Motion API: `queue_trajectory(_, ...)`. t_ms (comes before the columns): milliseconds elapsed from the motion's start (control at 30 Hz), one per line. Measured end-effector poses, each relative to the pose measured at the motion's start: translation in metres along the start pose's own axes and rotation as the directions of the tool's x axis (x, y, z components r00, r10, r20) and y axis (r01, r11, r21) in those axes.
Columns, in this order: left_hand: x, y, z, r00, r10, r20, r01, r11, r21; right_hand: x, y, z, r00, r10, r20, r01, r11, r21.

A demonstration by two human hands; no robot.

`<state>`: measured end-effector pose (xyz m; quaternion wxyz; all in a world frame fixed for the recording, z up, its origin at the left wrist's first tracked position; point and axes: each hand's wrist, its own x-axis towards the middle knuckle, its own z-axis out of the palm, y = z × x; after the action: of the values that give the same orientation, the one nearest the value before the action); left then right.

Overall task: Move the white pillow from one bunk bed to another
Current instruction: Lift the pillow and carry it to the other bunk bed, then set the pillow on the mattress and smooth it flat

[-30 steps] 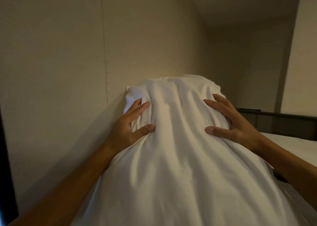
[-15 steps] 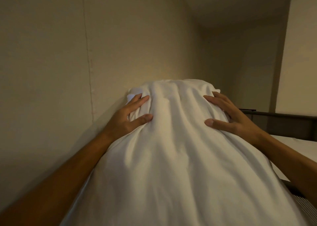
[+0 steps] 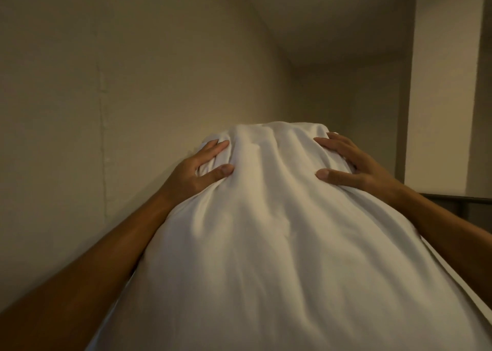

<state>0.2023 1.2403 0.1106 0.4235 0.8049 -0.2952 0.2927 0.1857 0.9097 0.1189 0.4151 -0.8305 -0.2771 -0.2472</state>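
Observation:
The white pillow [image 3: 277,233] fills the lower middle of the head view, stretched lengthwise away from me. My left hand [image 3: 198,171] clamps its far left side, fingers dug into the cloth. My right hand [image 3: 346,164] presses against its far right side, thumb on top and fingers wrapped round the edge. The pillow's far end stands close to the beige wall [image 3: 119,111]. What lies under the pillow is hidden.
A dark bed rail [image 3: 463,200] runs along the right edge behind my right forearm. A thin strip of white mattress [image 3: 399,278] shows at the lower right. Walls close in at left and ahead, and a pale column [image 3: 442,84] stands at the right.
The view has shifted so the dark rail and mattress sit further right and lower. Both hands keep their grip on the pillow, which looks slightly further forward along the wall.

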Motion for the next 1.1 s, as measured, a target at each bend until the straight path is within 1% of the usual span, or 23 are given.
queue_trajectory(167,0.039,-0.028,0.008,0.999,0.010,0.045,-0.007,0.998,-0.069,0.032,0.019,0.004,0.998,0.045,-0.039,-0.045,0.999,0.014)
queue_trajectory(300,0.072,-0.063,0.014,0.996,0.008,0.093,0.007,0.987,-0.160,0.059,0.031,0.016,0.989,0.110,-0.103,-0.105,0.993,0.045)
queue_trajectory(533,0.140,-0.134,0.023,0.982,0.073,0.176,-0.031,0.972,-0.232,0.105,0.049,0.041,0.954,0.206,-0.218,-0.218,0.976,-0.031)
queue_trajectory(867,0.205,-0.219,0.058,0.955,0.142,0.261,-0.035,0.926,-0.376,0.145,0.089,0.062,0.904,0.322,-0.282,-0.359,0.929,-0.093)
queue_trajectory(1000,0.211,-0.252,0.080,0.948,0.137,0.287,-0.010,0.915,-0.404,0.152,0.116,0.071,0.893,0.342,-0.292,-0.396,0.906,-0.148)
queue_trajectory(1100,0.216,-0.271,0.093,0.940,0.114,0.321,0.015,0.927,-0.374,0.155,0.138,0.081,0.887,0.355,-0.295,-0.411,0.898,-0.156)
